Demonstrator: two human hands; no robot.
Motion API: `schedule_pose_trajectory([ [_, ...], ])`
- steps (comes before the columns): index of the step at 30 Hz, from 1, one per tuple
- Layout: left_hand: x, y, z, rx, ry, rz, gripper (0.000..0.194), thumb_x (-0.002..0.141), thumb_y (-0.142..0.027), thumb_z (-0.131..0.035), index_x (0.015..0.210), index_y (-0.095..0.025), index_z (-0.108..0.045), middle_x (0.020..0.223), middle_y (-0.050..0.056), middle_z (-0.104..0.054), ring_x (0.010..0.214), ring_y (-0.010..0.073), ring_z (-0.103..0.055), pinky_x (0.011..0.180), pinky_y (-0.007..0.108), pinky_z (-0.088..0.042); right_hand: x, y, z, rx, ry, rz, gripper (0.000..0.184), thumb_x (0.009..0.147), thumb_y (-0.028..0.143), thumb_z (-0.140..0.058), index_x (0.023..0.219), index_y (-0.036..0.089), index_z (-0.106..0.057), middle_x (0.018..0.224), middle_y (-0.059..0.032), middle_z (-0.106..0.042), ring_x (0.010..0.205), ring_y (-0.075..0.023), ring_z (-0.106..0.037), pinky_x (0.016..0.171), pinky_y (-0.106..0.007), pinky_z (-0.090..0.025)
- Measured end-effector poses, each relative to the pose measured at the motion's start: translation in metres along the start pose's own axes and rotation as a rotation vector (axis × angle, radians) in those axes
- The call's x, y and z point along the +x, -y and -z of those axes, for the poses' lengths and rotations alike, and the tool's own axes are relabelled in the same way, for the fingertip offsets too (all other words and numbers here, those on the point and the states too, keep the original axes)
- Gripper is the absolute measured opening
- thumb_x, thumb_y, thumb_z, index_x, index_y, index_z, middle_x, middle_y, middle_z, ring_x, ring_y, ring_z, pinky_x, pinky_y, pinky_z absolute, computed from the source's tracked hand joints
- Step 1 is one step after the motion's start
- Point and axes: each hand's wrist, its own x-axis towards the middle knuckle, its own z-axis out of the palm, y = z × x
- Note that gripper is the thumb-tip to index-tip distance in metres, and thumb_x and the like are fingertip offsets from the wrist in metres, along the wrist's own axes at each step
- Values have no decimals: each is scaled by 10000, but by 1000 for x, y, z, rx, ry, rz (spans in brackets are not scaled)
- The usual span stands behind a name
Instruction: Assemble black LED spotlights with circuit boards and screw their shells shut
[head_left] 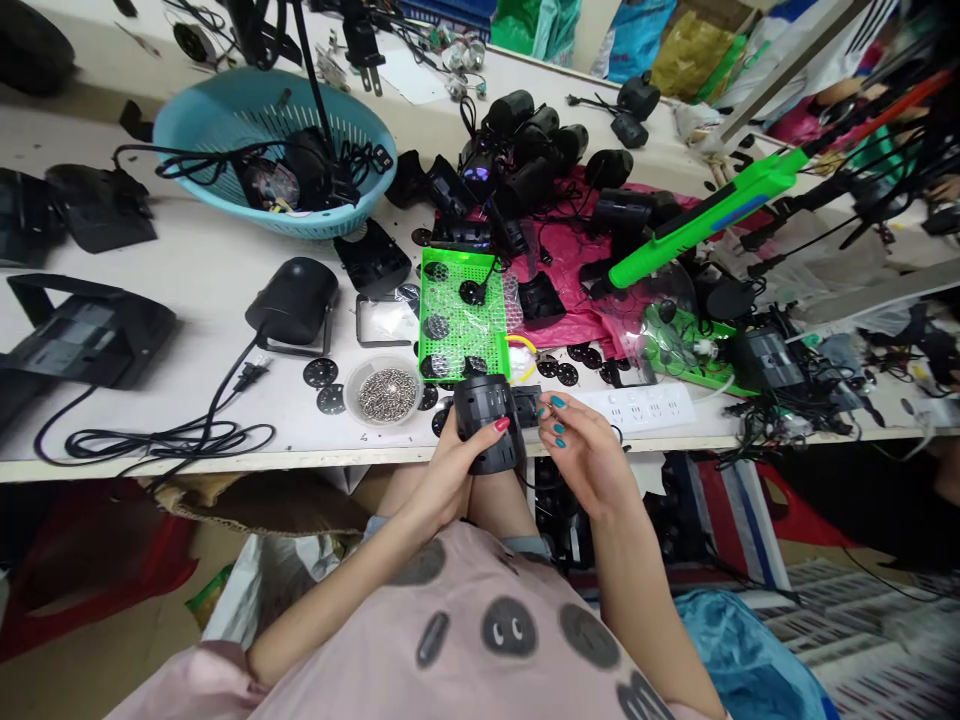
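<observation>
At the front edge of the table (202,260), a cylindrical black housing (486,408) sits clasped in the left hand (450,465), best kept steady there. The right hand (589,450) holds bent fingertips beside it; whether they pinch anything, I cannot tell.

On our desk (195,285), the tray (495,345) lies behind the housing (481,395). We have the bowl (349,393) at left, the power strip (645,404) at right.
</observation>
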Motion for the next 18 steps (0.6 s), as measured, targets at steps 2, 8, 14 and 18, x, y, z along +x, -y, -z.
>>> schedule_pose_trajectory([
  [2,-3,0,-1,27,3,-17,613,674,-300,-864,1231,-220,-621,1218,72,-698,1154,260,-610,1040,391,-429,2,4,-4,-10,51,-8,320,639,382,-833,870,175,-751,772,-43,-667,603,-93,-448,523,-235,-363],
  [8,-10,-4,-1,74,28,-17,610,697,-252,-829,1248,-226,-566,1332,80,-626,1309,280,-503,1114,405,-364,13,-1,-12,-190,189,65,335,698,494,-801,804,186,-722,680,-16,-653,540,-90,-404,509,-247,-334],
  [14,-14,-7,-2,150,35,-20,551,716,-259,-819,1207,-228,-569,1277,79,-633,1278,283,-514,1093,414,-384,27,-10,-14,-366,191,229,288,689,479,-826,741,208,-745,738,-10,-662,719,-152,-525,678,-288,-425],
  [18,-14,-9,-5,158,10,-4,526,708,-240,-820,1168,-224,-566,1230,73,-646,1226,269,-549,1031,370,-430,28,-14,-20,-475,205,324,234,746,457,-777,733,224,-760,723,-9,-638,714,-165,-529,699,-310,-421],
])
